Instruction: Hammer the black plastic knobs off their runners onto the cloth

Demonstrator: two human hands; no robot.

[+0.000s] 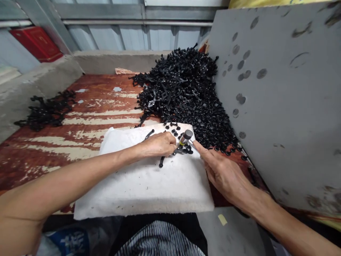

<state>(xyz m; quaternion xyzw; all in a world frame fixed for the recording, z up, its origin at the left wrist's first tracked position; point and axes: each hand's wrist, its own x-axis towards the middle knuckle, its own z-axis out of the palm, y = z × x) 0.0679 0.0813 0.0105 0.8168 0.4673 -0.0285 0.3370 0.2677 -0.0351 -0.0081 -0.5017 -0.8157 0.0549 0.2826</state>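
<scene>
My right hand is closed around the thin handle of a small mallet, whose dark head is over the white cloth pad. My left hand grips a black part with round-ended arms. One arm sticks out toward me and another shows behind the hand; the middle is hidden under the fingers. The mallet head is beside the left fingertips; whether it touches the part I cannot tell. Several small black round pieces lie on the pad's far right portion.
A large heap of black parts covers the back right of the worn red-brown board. A smaller pile of similar parts lies at the left. An upright grey panel borders the right side, and a low concrete ledge runs behind.
</scene>
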